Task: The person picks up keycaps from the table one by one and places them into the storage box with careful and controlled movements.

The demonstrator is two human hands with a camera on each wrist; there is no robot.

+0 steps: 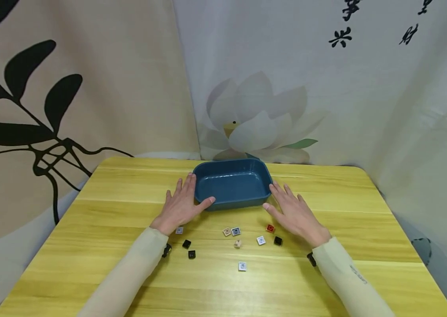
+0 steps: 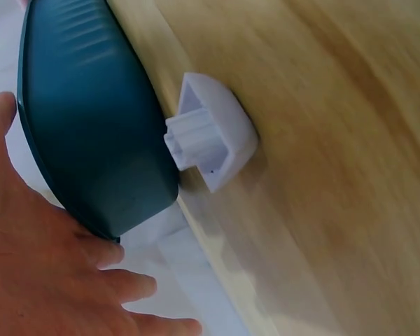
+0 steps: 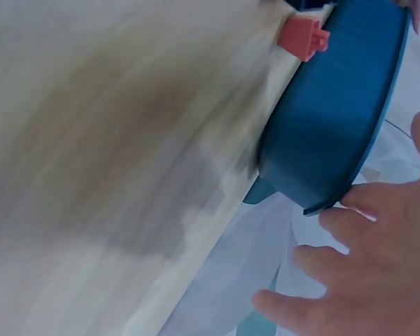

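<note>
A blue-green rectangular basin [image 1: 235, 204] stands at the back of the wooden table. My left hand [image 1: 180, 204] rests at its left end, fingers fairly straight, thumb by the front left corner. At the right end, the fingertips of my right hand [image 1: 296, 213] touch the basin's side, fingers extended and spread. Several keycaps lie scattered in front of the basin. A white keycap [image 2: 231, 133] with its stem showing fills the middle of the left wrist view. In the right wrist view a red keycap [image 3: 299, 38] appears near the basin's wall.
Black keycaps [image 1: 192, 254] lie toward the left, another black keycap [image 1: 278, 241] toward the right, and a white keycap [image 1: 242, 266] nearest the front. Behind the table [image 1: 326, 185] hangs a printed curtain [image 1: 128, 88] with leaves, a lotus and characters.
</note>
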